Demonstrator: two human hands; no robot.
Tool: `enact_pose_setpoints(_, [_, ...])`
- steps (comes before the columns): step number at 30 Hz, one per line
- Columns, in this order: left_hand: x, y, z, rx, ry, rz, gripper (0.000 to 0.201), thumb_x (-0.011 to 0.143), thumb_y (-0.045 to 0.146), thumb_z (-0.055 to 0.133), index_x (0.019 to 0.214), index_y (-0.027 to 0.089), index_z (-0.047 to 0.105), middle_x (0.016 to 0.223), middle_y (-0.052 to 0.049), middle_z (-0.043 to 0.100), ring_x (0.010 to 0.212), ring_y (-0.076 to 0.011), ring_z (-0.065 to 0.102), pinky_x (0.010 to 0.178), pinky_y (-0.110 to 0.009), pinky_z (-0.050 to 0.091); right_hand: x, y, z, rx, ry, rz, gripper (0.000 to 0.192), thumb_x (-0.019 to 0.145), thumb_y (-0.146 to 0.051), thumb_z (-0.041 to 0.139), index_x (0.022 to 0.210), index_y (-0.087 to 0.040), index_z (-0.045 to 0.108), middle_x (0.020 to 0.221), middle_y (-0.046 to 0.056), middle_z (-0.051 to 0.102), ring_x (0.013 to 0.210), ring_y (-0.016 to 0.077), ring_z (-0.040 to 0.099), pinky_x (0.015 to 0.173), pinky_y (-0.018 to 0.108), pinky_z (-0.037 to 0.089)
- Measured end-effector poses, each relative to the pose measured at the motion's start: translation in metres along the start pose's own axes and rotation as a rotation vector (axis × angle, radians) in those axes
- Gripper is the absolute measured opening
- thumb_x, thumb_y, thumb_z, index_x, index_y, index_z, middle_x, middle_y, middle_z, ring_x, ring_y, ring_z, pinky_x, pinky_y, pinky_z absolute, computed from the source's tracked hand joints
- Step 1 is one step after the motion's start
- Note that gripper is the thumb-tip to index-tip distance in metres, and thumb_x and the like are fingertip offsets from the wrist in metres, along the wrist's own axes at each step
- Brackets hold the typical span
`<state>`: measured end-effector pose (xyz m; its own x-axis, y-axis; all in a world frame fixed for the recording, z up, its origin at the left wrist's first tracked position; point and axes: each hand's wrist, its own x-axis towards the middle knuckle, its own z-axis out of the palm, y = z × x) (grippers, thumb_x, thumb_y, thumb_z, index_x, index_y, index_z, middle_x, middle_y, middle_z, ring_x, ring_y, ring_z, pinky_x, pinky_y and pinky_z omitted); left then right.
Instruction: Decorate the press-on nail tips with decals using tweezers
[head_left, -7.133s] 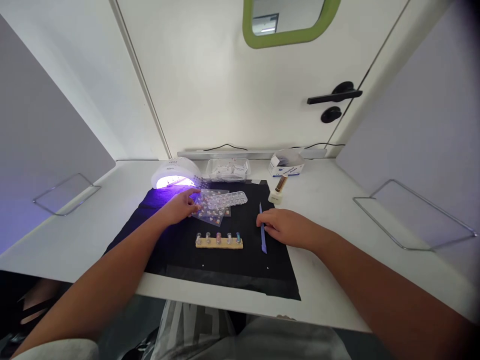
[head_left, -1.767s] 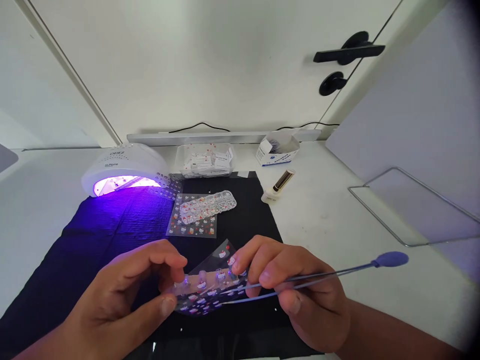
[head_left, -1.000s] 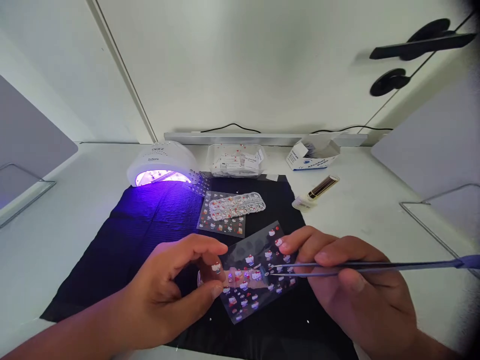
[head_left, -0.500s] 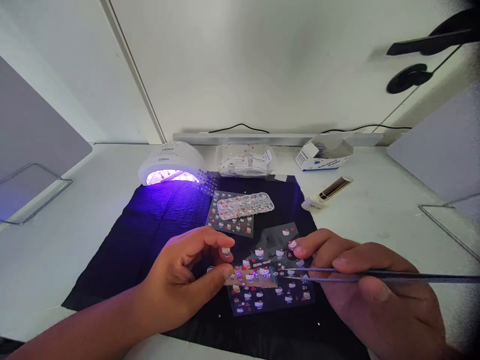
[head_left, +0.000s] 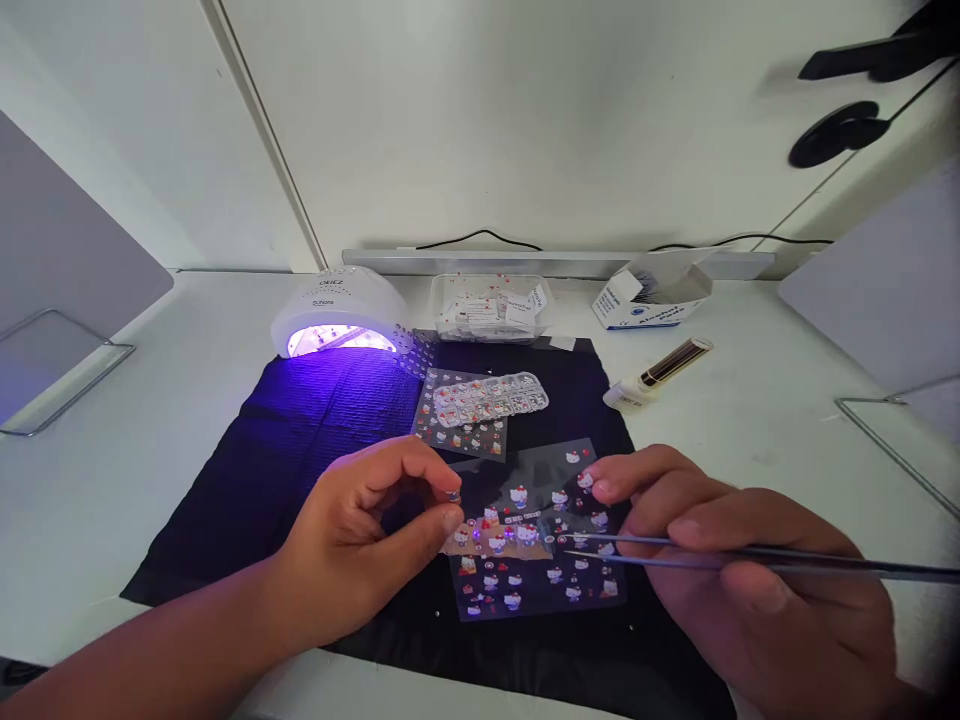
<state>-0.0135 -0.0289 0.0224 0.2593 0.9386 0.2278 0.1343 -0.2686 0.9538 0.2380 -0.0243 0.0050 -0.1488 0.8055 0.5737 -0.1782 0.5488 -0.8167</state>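
Note:
My left hand (head_left: 364, 535) is closed in a loose pinch, with a small cartoon-cat sticker (head_left: 452, 495) at the index fingertip, seen nearly edge-on. Beside its thumb lies a tan, see-through strip (head_left: 499, 541) with cat pictures, over a clear sticker sheet (head_left: 517, 602). My right hand (head_left: 757, 560) grips a pair of metal tweezers (head_left: 675, 552) between thumb and fingers. The tweezers' tips are apart over the sheet, just right of the strip's end, with nothing visible between them. My right index fingertip is at a cat picture near the sheet's upper right.
Behind the hands are a second sticker sheet (head_left: 480, 440) and a compartment case (head_left: 491, 399) on a black cloth (head_left: 247, 490). A lit nail lamp (head_left: 337, 310), a clear tub (head_left: 491, 325), an alcohol pads box (head_left: 652, 295) and a polish bottle (head_left: 660, 375) stand farther back.
My left thumb and index finger have come closer together, and the sticker at the fingertip has turned from facing me to nearly edge-on. My right hand has barely moved; the view has shifted slightly.

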Motion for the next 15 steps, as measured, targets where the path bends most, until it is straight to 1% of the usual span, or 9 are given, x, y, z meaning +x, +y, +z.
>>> enact_pose_setpoints(2, [-0.002,0.000,0.002,0.018,-0.005,-0.004,0.007,0.085,0.012,0.068,0.087,0.018,0.067,0.074,0.001,0.063,0.067,-0.0088,0.057,0.061,-0.017,0.048,-0.003,-0.001,0.000,-0.027,-0.007,0.012,0.017,0.091,-0.031,0.061,0.099,-0.029,0.076,0.068,0.005,0.072,0.083,0.0262,0.065,0.085,0.048,0.052])
enact_pose_setpoints(5, [-0.005,0.001,0.006,0.030,-0.017,-0.015,0.013,0.084,0.013,0.069,0.095,0.019,0.068,0.078,0.001,0.066,0.069,-0.0099,0.061,0.065,-0.019,0.052,-0.009,-0.003,0.000,-0.092,-0.034,0.007,0.017,0.091,-0.033,0.060,0.101,-0.030,0.074,0.069,0.005,0.072,0.081,0.0277,0.065,0.097,0.054,0.046])
enact_pose_setpoints(8, [-0.007,0.002,0.009,0.047,-0.028,0.011,0.020,0.083,0.012,0.070,0.102,0.018,0.068,0.082,-0.001,0.069,0.073,-0.0113,0.065,0.070,-0.020,0.054,-0.012,-0.007,0.000,-0.135,-0.107,-0.027,0.017,0.092,-0.035,0.060,0.100,-0.029,0.073,0.071,0.004,0.073,0.082,0.0276,0.066,0.104,0.054,0.042])
enact_pose_setpoints(10, [-0.008,0.004,0.010,0.070,-0.040,0.034,0.019,0.084,0.012,0.069,0.102,0.018,0.067,0.084,-0.001,0.069,0.075,-0.0113,0.065,0.070,-0.020,0.054,-0.010,-0.011,0.001,-0.109,-0.159,0.003,0.016,0.092,-0.037,0.061,0.100,-0.030,0.073,0.071,0.003,0.073,0.082,0.0270,0.067,0.102,0.052,0.045])
enact_pose_setpoints(13, [-0.010,0.006,0.011,0.101,-0.091,0.028,0.014,0.085,0.012,0.067,0.097,0.018,0.067,0.083,0.000,0.068,0.073,-0.0106,0.062,0.067,-0.019,0.052,-0.001,-0.015,0.002,-0.027,-0.170,0.121,0.014,0.093,-0.037,0.062,0.098,-0.030,0.073,0.071,0.003,0.071,0.073,0.0238,0.066,0.089,0.048,0.053])
enact_pose_setpoints(14, [-0.010,0.007,0.011,0.106,-0.113,0.020,0.013,0.085,0.011,0.067,0.096,0.018,0.068,0.082,0.000,0.067,0.073,-0.0104,0.062,0.067,-0.019,0.051,0.003,-0.016,0.003,-0.002,-0.155,0.132,0.014,0.093,-0.036,0.062,0.097,-0.028,0.073,0.069,0.004,0.070,0.070,0.0228,0.065,0.084,0.047,0.055])
enact_pose_setpoints(15, [-0.011,0.008,0.011,0.106,-0.128,0.015,0.013,0.085,0.011,0.068,0.096,0.018,0.068,0.082,0.000,0.067,0.073,-0.0102,0.062,0.067,-0.019,0.051,0.007,-0.016,0.003,0.038,-0.195,0.094,0.016,0.091,-0.036,0.064,0.097,-0.026,0.074,0.068,0.004,0.069,0.068,0.0222,0.065,0.078,0.045,0.056])
